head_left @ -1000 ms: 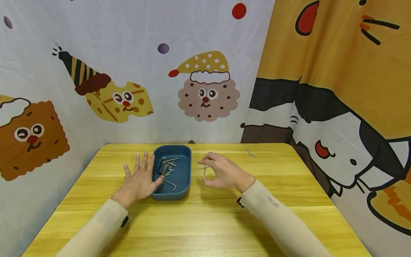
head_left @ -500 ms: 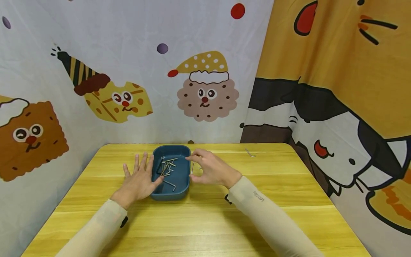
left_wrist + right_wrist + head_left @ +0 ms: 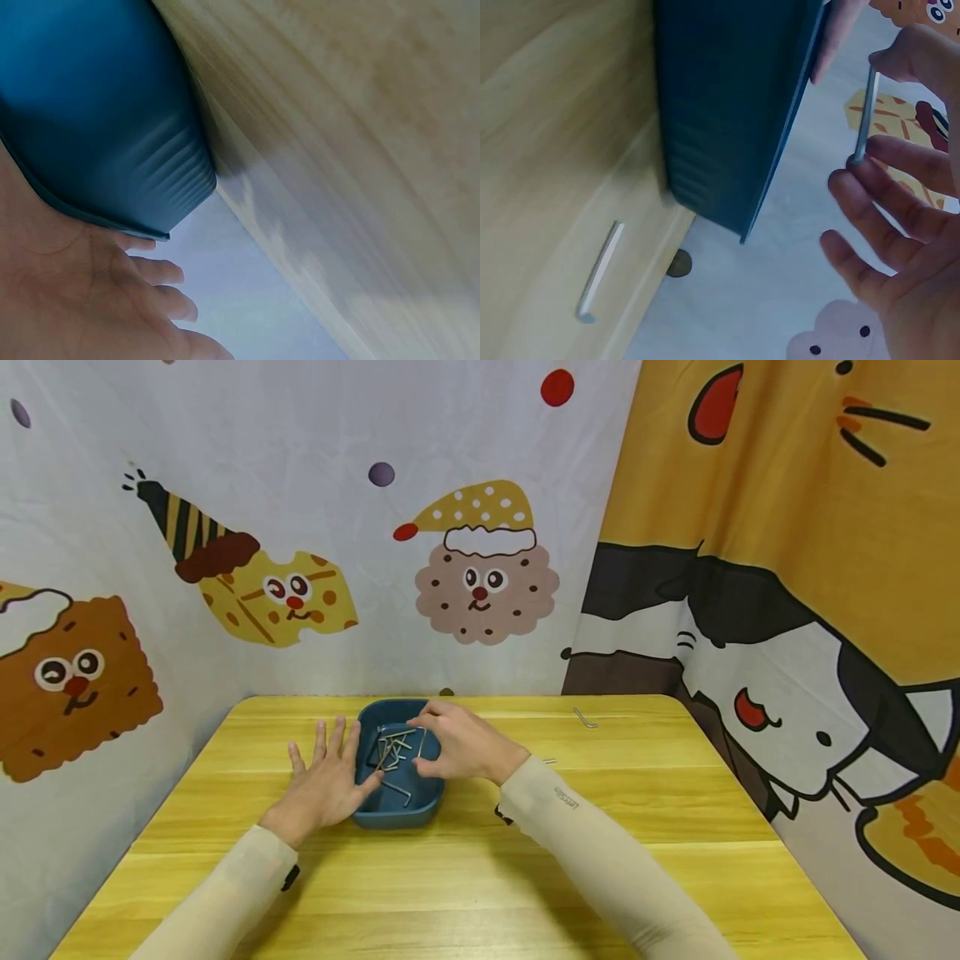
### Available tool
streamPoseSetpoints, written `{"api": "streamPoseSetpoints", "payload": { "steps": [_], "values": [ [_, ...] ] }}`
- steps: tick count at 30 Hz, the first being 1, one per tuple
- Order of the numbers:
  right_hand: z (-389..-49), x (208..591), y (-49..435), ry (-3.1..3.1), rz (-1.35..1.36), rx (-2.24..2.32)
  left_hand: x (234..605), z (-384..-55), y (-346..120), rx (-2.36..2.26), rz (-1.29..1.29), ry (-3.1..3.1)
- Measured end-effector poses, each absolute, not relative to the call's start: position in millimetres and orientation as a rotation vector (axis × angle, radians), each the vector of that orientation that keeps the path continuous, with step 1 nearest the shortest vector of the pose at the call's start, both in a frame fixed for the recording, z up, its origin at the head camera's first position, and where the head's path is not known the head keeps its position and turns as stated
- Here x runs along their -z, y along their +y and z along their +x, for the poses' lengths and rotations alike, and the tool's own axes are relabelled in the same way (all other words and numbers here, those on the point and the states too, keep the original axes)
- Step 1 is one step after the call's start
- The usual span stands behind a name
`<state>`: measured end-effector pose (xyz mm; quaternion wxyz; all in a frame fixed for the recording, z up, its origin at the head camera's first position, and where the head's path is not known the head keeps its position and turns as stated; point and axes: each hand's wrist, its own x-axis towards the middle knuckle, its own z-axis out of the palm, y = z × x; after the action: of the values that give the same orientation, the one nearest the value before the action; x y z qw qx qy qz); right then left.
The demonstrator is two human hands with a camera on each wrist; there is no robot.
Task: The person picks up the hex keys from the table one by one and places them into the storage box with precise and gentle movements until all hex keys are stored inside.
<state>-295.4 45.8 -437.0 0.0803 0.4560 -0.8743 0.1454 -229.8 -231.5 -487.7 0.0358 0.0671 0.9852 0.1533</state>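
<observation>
My right hand (image 3: 467, 742) is above the right side of a blue plastic bin (image 3: 405, 818), pinching an Allen key (image 3: 867, 112) end to end between thumb and fingertips. Its other fingers are spread in the right wrist view. My left hand (image 3: 322, 785) lies along the bin's left rim, fingers straight and spread, thumb reaching over the edge. Inside the bin is a loose pile of Allen keys (image 3: 393, 748), with a longer L-shaped one (image 3: 401, 792) nearer the front. In the left wrist view, the left palm (image 3: 67, 292) is against the bin's rim.
One L-shaped Allen key (image 3: 585, 719) lies at the back right of the wooden table (image 3: 480, 893). The end of another metal key (image 3: 550, 761) shows beyond the right forearm. A printed curtain (image 3: 315, 427) hangs behind the table.
My right hand has moved left with the Allen key, from the table beside the bin to over it. The metal end beyond the forearm has come into view. My left hand has stayed put.
</observation>
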Motion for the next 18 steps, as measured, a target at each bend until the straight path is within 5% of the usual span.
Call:
{"api": "streamPoseSetpoints", "payload": {
  "steps": [18],
  "values": [
    [-309.9,405.8,-11.5,-3.175,1.292,-0.098,491.0,-233.7,-231.7,-0.485,0.203,3.011]
  ]
}}
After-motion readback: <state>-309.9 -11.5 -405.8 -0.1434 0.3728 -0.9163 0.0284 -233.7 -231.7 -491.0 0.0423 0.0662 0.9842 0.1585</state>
